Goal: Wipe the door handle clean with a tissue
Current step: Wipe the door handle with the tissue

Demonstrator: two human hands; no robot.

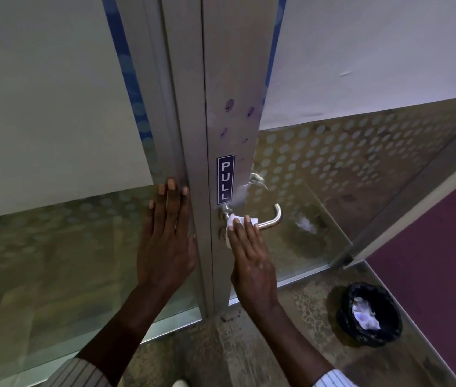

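A silver lever door handle (pixel 273 219) sticks out to the right from the grey metal door frame (pixel 229 79), just below a blue PULL sticker (pixel 225 179). My right hand (pixel 252 263) presses a white tissue (pixel 235 221) onto the handle's inner part near the frame, fingers wrapped over it. The tissue hangs down a little under my fingers. My left hand (pixel 167 236) lies flat and spread on the frame's left edge, holding nothing.
A small bin with a black liner (pixel 369 314) stands on the floor at the lower right, crumpled tissues inside. Frosted, dotted glass panels flank the frame. The glass door stands ajar to the right. Purple smudges mark the frame above the sticker.
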